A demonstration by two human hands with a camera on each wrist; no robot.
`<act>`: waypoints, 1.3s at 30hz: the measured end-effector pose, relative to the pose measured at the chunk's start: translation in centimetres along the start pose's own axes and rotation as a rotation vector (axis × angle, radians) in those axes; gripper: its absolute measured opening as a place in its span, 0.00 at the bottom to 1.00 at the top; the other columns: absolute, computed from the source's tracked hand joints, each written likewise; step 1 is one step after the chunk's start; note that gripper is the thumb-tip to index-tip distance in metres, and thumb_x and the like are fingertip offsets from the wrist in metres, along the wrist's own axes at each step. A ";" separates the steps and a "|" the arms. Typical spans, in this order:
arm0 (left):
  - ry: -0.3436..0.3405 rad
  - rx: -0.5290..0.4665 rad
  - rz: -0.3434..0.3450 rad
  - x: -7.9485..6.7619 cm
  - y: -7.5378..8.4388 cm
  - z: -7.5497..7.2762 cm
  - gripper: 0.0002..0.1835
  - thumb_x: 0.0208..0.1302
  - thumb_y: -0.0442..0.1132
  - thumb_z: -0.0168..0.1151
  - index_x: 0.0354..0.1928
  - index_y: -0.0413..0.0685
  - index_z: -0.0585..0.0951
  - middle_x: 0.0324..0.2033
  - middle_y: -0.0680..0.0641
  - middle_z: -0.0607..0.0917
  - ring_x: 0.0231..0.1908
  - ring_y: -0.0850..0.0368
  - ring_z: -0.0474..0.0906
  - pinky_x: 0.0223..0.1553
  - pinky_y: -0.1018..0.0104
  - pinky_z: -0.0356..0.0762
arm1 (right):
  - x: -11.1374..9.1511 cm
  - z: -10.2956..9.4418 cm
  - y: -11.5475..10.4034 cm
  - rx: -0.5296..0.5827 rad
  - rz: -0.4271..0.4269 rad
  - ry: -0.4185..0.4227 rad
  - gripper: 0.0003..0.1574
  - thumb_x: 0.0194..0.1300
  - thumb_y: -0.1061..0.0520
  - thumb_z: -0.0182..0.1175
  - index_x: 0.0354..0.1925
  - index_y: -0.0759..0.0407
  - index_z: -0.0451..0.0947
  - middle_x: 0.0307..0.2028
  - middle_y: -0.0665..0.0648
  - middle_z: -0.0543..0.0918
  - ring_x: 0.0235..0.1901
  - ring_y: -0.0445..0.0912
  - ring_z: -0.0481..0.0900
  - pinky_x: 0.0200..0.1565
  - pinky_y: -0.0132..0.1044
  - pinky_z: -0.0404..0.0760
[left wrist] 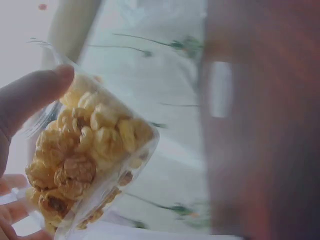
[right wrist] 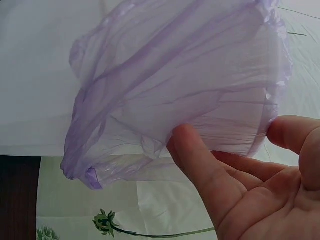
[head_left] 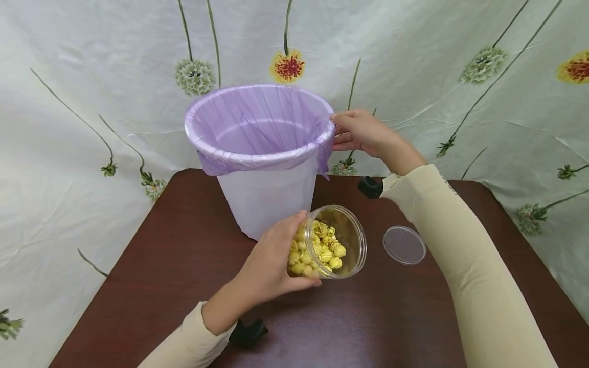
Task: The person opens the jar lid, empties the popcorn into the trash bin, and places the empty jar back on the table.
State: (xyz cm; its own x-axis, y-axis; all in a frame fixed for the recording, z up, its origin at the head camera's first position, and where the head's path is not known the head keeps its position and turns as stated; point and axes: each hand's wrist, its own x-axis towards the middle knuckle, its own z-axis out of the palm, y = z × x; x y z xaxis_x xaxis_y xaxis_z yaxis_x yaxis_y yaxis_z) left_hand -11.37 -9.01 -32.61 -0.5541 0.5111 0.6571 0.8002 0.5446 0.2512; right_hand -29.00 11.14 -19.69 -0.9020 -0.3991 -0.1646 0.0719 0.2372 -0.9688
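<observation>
My left hand (head_left: 271, 260) grips a clear plastic jar (head_left: 354, 245), thumb on one side and fingers on the other. Yellow popcorn (head_left: 322, 248) fills its lower part, and the jar is tilted on its side with its uncapped mouth facing right. Close up in the left wrist view, the popcorn (left wrist: 80, 150) shows through the jar wall. A white trash bin (head_left: 271, 199) stands behind, lined with a purple bag (head_left: 257, 162) folded over the rim. At the bin's right edge, my right hand (head_left: 363, 134) holds the rim, thumb on top and fingers (right wrist: 192, 155) against the overhanging bag.
A round clear lid (head_left: 405, 245) lies on the dark brown table (head_left: 152, 276), right of the jar. Behind the table hangs a pale cloth (head_left: 414, 61) with printed flowers. The bin stands toward the table's back edge.
</observation>
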 end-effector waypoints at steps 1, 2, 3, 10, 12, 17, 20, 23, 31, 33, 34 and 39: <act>0.006 -0.019 -0.004 0.4 0.2 -0.8 0.60 0.30 0.56 0.75 0.64 0.36 0.54 0.57 0.39 0.67 0.56 0.47 0.64 0.55 0.54 0.61 | 0.0 0.0 0.0 -0.001 -0.004 0.000 0.29 0.69 0.50 0.45 0.60 0.69 0.61 0.49 0.66 0.70 0.42 0.52 0.77 0.46 0.42 0.74; 0.014 -0.038 -0.006 0.8 0.3 -1.5 0.60 0.30 0.56 0.75 0.64 0.36 0.54 0.57 0.39 0.67 0.56 0.47 0.64 0.55 0.54 0.61 | 0.0 0.1 0.1 0.003 -0.005 -0.002 0.29 0.69 0.51 0.45 0.59 0.69 0.62 0.49 0.66 0.70 0.42 0.52 0.77 0.46 0.43 0.74; 0.024 -0.059 -0.007 1.3 0.4 -2.3 0.60 0.30 0.56 0.75 0.64 0.36 0.54 0.57 0.39 0.67 0.56 0.47 0.64 0.55 0.54 0.61 | 0.0 0.1 0.1 0.001 -0.009 -0.004 0.28 0.69 0.51 0.44 0.59 0.70 0.62 0.48 0.65 0.71 0.41 0.51 0.78 0.46 0.42 0.74; 0.117 -0.162 0.055 4.7 1.1 -6.7 0.56 0.38 0.60 0.70 0.62 0.32 0.55 0.55 0.37 0.67 0.52 0.46 0.65 0.54 0.58 0.62 | -0.2 0.0 0.1 0.013 -0.021 -0.023 0.27 0.69 0.50 0.44 0.54 0.71 0.66 0.45 0.64 0.73 0.38 0.48 0.79 0.43 0.39 0.76; 0.154 -0.141 0.085 5.7 1.2 -7.9 0.56 0.40 0.63 0.67 0.61 0.29 0.55 0.55 0.35 0.67 0.51 0.45 0.65 0.53 0.58 0.62 | -0.1 0.0 0.2 0.024 -0.027 -0.034 0.27 0.69 0.50 0.44 0.55 0.70 0.66 0.46 0.63 0.73 0.38 0.47 0.79 0.42 0.38 0.77; 0.251 -0.100 0.109 8.5 1.0 -10.8 0.55 0.41 0.65 0.64 0.59 0.28 0.56 0.57 0.38 0.67 0.54 0.48 0.64 0.49 0.57 0.67 | 0.0 0.1 0.5 0.082 -0.059 -0.026 0.24 0.68 0.54 0.46 0.53 0.72 0.67 0.41 0.61 0.74 0.35 0.48 0.79 0.40 0.38 0.78; 0.288 -0.083 0.096 10.2 0.3 -12.3 0.56 0.37 0.60 0.70 0.60 0.29 0.56 0.57 0.41 0.66 0.56 0.53 0.62 0.49 0.58 0.68 | 0.0 0.0 0.5 0.092 -0.055 -0.020 0.23 0.68 0.55 0.45 0.51 0.73 0.67 0.40 0.63 0.74 0.35 0.48 0.79 0.43 0.41 0.76; 0.293 0.011 0.083 11.9 -0.8 -13.5 0.56 0.36 0.55 0.73 0.61 0.30 0.55 0.58 0.41 0.65 0.56 0.57 0.61 0.48 0.61 0.68 | -0.1 -0.1 0.4 0.058 -0.032 -0.034 0.26 0.69 0.53 0.42 0.56 0.72 0.64 0.48 0.66 0.72 0.41 0.49 0.78 0.47 0.42 0.73; 0.304 0.257 0.029 15.2 -4.4 -15.6 0.54 0.40 0.58 0.69 0.64 0.34 0.54 0.55 0.39 0.66 0.55 0.56 0.60 0.54 0.69 0.59 | 0.0 -0.2 0.3 0.044 -0.014 -0.019 0.28 0.69 0.51 0.44 0.57 0.72 0.65 0.49 0.66 0.71 0.42 0.50 0.78 0.45 0.40 0.75; 0.287 0.302 -0.028 16.0 -5.1 -15.9 0.55 0.40 0.59 0.68 0.64 0.36 0.54 0.56 0.41 0.65 0.57 0.56 0.59 0.58 0.69 0.52 | 0.0 -0.1 0.3 0.044 -0.016 -0.013 0.27 0.69 0.51 0.44 0.56 0.72 0.65 0.47 0.65 0.72 0.41 0.50 0.78 0.45 0.40 0.75; 0.273 0.321 -0.068 16.3 -5.4 -16.1 0.55 0.40 0.60 0.68 0.65 0.38 0.53 0.57 0.42 0.64 0.58 0.56 0.57 0.59 0.69 0.51 | 0.0 -0.1 0.3 0.043 -0.018 -0.010 0.27 0.69 0.51 0.44 0.55 0.72 0.66 0.46 0.65 0.72 0.41 0.49 0.78 0.45 0.41 0.75; 0.185 0.422 -0.209 17.8 -7.0 -16.8 0.57 0.41 0.63 0.65 0.67 0.42 0.50 0.63 0.45 0.57 0.61 0.52 0.51 0.61 0.62 0.49 | 0.1 -0.1 0.3 0.036 -0.028 -0.012 0.27 0.69 0.51 0.44 0.56 0.72 0.65 0.45 0.65 0.72 0.40 0.50 0.78 0.46 0.42 0.74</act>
State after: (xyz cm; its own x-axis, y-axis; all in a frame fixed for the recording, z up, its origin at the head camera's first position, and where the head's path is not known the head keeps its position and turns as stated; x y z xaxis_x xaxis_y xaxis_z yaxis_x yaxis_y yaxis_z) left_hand -22.93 -14.93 -10.74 -0.6121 0.2565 0.7480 0.4927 0.8636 0.1070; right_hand -29.06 11.23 -19.97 -0.8987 -0.4160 -0.1389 0.0619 0.1933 -0.9792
